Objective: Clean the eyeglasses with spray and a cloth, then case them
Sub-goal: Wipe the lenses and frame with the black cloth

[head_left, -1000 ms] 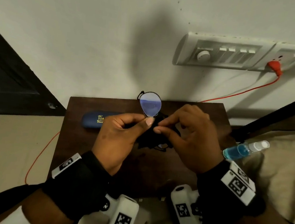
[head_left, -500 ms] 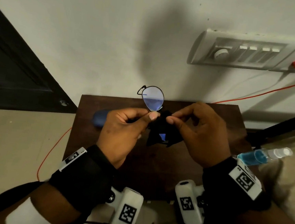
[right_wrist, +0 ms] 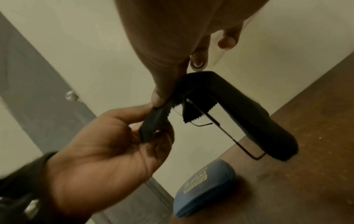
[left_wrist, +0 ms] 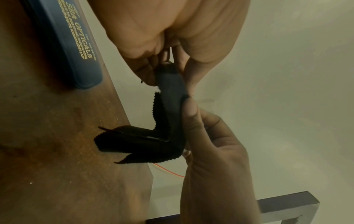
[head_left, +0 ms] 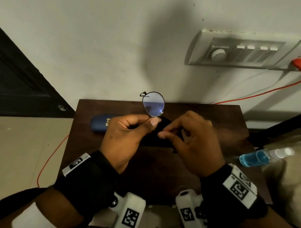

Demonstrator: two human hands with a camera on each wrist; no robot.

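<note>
Two containers: closed blue case (head_left: 100, 125) on table (head_left: 209, 119); spray bottle (head_left: 262, 156) part-filled with blue liquid. Left hand (head_left: 126, 135) pinches eyeglasses (head_left: 153, 104); right hand (head_left: 194, 141) pinches black cloth (left_wrist: 168, 115).

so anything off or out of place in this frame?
One thing: the spray bottle lies on its side off the table, on the beige fabric surface to the right. No spill shows. Otherwise normal: left hand holds the eyeglasses, right hand pinches the black cloth, and the blue case is closed.
</note>
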